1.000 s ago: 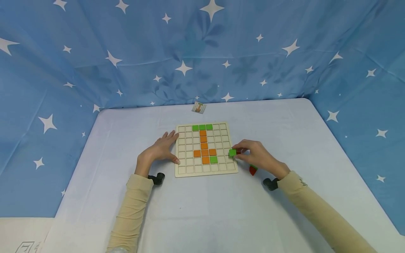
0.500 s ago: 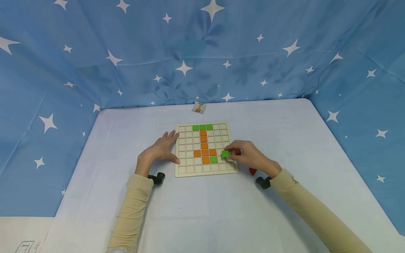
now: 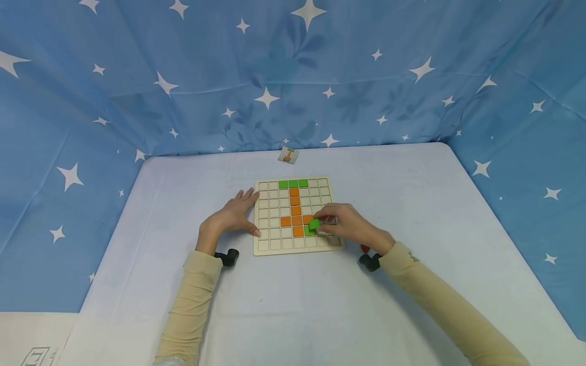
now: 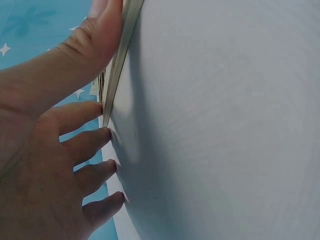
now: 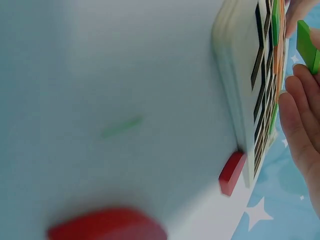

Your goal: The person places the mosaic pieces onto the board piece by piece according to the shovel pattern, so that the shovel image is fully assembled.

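Note:
A cream grid board [image 3: 270, 245] lies on the white table, with orange and green square tiles set in some of its cells. My right hand [image 3: 348, 223] pinches a green square tile [image 3: 313, 224] between thumb and fingers, over the right half of the board. In the head view this tile overlaps a green tile in the grid. Seen from the right wrist, the pinched tile [image 5: 306, 46] is tilted and raised above the board's surface. At the board's left edge rests my left hand [image 3: 232, 212], fingers spread, its thumb [image 4: 92, 45] at the board's edge.
To the right of the board lie a red piece [image 5: 232, 173] close to its edge and another, rounded red piece [image 5: 107, 225]. A small patterned card [image 3: 288, 155] lies behind the board. Blue star-patterned cloth [image 3: 293, 76] hangs along the table's back and sides.
My right hand has carried the green tile leftward, from the board's right edge to over the lower middle of the grid. The left hand has stayed in place.

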A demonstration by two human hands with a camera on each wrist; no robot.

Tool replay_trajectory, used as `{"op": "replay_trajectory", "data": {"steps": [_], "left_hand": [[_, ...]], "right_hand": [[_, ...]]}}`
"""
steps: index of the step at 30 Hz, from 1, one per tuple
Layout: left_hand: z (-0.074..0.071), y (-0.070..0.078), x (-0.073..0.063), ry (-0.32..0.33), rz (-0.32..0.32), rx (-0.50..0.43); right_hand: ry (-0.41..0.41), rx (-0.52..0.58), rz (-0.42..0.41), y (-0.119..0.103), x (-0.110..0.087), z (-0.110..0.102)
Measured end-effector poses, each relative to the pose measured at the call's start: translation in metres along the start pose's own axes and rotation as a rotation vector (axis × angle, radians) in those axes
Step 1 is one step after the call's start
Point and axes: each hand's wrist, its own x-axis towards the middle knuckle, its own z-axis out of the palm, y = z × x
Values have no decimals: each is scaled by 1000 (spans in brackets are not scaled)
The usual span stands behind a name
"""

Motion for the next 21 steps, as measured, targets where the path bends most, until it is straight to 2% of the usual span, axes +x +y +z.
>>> {"op": "replay_trajectory", "data": {"steps": [13,21], "left_hand": [[0,0,0,2,0,-14],[0,0,-1,3,-4,-18]], "right_hand": [[-29,24,-64,-8,14,13],[-36,-27,-129,-16,24,20]]}}
